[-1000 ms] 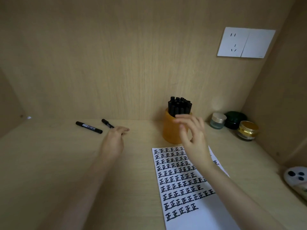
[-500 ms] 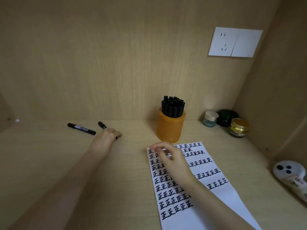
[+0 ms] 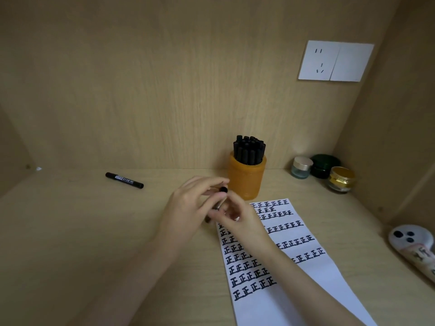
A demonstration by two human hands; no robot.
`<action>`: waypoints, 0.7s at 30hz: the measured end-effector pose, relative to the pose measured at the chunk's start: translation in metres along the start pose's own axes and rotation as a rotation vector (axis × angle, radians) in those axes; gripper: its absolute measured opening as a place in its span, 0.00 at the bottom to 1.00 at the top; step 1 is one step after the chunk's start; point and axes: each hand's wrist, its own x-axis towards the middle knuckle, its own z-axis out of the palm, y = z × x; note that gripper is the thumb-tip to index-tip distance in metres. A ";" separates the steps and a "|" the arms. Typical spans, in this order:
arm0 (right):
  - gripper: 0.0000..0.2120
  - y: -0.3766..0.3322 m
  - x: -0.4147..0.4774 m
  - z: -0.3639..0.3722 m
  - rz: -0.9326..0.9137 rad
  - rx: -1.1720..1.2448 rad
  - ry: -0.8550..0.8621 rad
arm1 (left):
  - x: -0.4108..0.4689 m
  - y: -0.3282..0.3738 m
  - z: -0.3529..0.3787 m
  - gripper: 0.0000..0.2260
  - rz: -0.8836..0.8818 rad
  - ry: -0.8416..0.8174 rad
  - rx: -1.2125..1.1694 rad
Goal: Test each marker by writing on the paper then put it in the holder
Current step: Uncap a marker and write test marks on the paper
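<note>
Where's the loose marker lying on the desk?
In the head view, the loose marker lies far left near the back wall, well left of the orange holder.

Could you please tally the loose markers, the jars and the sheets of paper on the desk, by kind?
Loose markers: 2, one lying, one held
Jars: 3
Sheets of paper: 1
Total: 6

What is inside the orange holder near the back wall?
Black markers stand upright and tightly packed in the orange holder, with their tops above its rim. Its wall hides their lower parts and the bottom, so I cannot count them exactly.
</note>
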 end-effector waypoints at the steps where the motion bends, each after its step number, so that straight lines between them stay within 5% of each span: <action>1: 0.08 -0.003 -0.002 0.001 -0.011 0.002 0.001 | -0.001 0.009 0.001 0.12 -0.065 -0.004 -0.077; 5: 0.02 -0.013 -0.015 -0.003 -0.008 0.125 0.076 | -0.009 0.025 0.000 0.15 -0.314 -0.015 -0.307; 7: 0.06 -0.018 -0.022 -0.010 0.051 0.280 0.137 | -0.019 0.023 -0.001 0.22 -0.436 -0.081 -0.279; 10: 0.05 -0.023 -0.033 -0.019 0.130 0.381 0.191 | -0.042 0.024 0.003 0.17 -0.526 -0.270 -0.210; 15: 0.06 -0.028 -0.055 -0.021 0.175 0.379 0.144 | -0.067 0.035 0.016 0.03 -0.440 -0.335 -0.120; 21: 0.09 -0.034 -0.077 -0.023 0.160 0.317 0.108 | -0.085 0.051 0.025 0.05 -0.382 -0.355 -0.062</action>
